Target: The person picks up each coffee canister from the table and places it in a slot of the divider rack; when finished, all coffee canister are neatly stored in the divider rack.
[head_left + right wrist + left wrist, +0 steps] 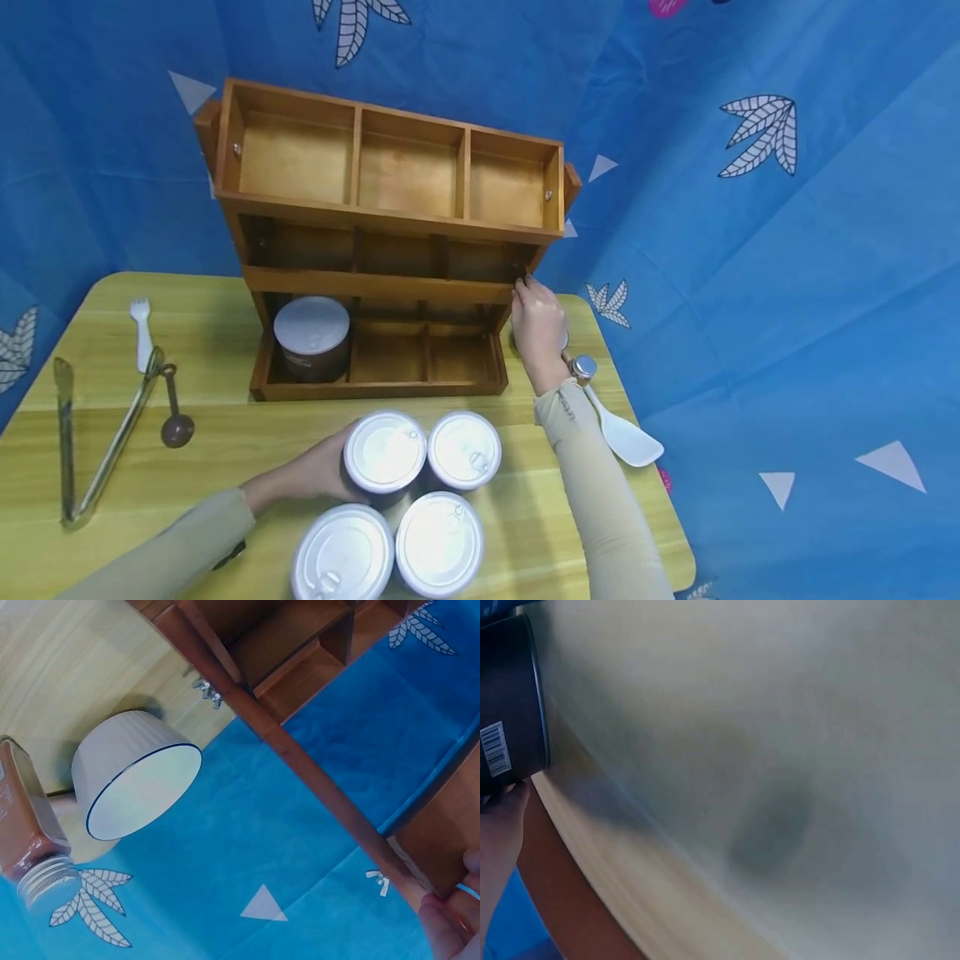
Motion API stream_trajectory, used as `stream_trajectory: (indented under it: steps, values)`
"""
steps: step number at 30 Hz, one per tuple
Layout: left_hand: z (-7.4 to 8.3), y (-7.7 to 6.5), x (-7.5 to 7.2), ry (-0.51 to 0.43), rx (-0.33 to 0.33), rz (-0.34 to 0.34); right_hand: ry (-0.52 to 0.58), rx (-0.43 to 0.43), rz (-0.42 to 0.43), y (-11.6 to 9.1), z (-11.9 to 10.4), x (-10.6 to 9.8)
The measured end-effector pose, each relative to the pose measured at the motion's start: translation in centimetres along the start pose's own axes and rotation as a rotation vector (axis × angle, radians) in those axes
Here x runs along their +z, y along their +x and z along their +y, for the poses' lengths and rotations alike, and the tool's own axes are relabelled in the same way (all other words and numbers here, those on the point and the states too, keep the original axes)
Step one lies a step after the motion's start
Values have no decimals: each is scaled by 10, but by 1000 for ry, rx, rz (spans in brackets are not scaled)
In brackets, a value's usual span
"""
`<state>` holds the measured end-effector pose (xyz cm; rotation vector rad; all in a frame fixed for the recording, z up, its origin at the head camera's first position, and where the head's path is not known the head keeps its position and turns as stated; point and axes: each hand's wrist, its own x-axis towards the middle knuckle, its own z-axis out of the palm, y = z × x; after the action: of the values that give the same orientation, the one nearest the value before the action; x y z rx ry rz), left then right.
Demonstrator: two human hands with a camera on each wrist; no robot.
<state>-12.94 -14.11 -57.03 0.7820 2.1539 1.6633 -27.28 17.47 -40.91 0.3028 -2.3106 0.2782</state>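
The left hand (330, 462) is wrapped round the side of one white-lidded can (386, 452), the far-left of four grouped on the near part of the worktop (232, 425), while the right hand (538, 321) grasps the right side of the wooden rack (390, 215), at its middle tier. Whether the gripped can rests on the worktop or hangs just above it, I cannot tell. The job seems to be loading the rack while steadying it, with one large can (311, 333) already in the left compartment of the bottom shelf (382, 389). For a clean lift, raise the can straight up, since the far-right can (464, 450) sits right beside it and a sideways pull could knock it. Hold the can upright, bring it over the shelf's front lip, and tilt only as much as the tier above demands. The right hand's grip should brace the frame without tugging, and its forearm is best held off the bowl (135, 772) and jar (30, 802) at the right.
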Motion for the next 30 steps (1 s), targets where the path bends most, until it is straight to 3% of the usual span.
stream_trajectory:
  steps: [4, 7, 12, 18, 21, 26, 30]
  values:
    - [-3, -1, 1, 15, 33, 43, 1, -1, 0, 0, 0, 1]
    - [0, -3, -1, 40, 21, 99, -1, -2, -3, 0, 0, 1]
    - [23, 7, -12, 50, -40, 198, 7, -10, 1, 0, 1, 2]
    - [64, 47, -37, 63, -200, 255, -2, -6, 8, 1, 3, 1]
    - [76, 70, -48, 63, -264, 294, -3, -6, 1, 1, 2, 1]
    - [76, 109, -53, 142, -267, 393, -20, -6, -13, 0, 2, -2]
    - [66, 128, -48, 271, -297, 488, -32, -13, -14, 1, 2, -5]
